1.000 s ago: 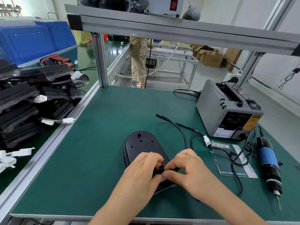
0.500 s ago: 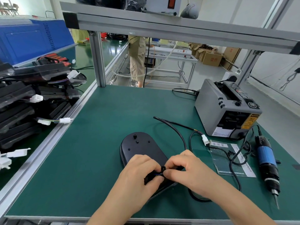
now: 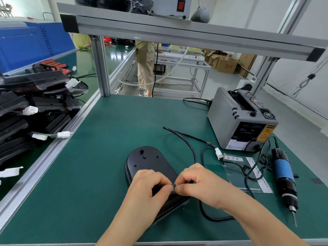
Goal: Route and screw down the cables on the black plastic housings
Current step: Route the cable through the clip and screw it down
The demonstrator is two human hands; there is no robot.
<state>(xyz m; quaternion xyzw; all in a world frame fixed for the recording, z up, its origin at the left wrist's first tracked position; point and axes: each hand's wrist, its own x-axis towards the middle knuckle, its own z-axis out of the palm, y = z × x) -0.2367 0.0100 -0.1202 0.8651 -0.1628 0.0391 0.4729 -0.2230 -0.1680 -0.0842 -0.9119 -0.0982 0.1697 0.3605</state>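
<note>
While both hands meet at the lower centre of the frame, each grip is drawn together in a pinch. The left hand [image 3: 149, 187] and the right hand [image 3: 198, 185] have thumb and forefinger tips clamped on a small thick spot of the black cable [image 3: 188, 144], their tips almost touching each other. The other fingers of both hands are curled in; what lies under the palms is hidden.

Directly beneath the hands lies the black plastic housing [image 3: 149, 162], an oval shell flat on the green worktop [image 3: 88, 174], its far rounded end bare and showing a short peg and a few small holes. From the right hand the cable arcs up and away toward the middle of the frame; another stretch loops out below the right wrist. A white connector [image 3: 218, 153] lies just right of the arc, on thinner wires.

Further right, a clear plastic bag [image 3: 248, 176] with printed paper lies flat, and beside it an electric screwdriver [image 3: 284, 176] with a blue body, bit pointing toward the bottom edge. A grey tape dispenser [image 3: 236, 121] stands above them. Along the left edge, beyond an aluminium rail, more black housings [image 3: 26, 110] with white plugs are piled up. At the upper centre a person [image 3: 145, 68] stands behind the worktop.
</note>
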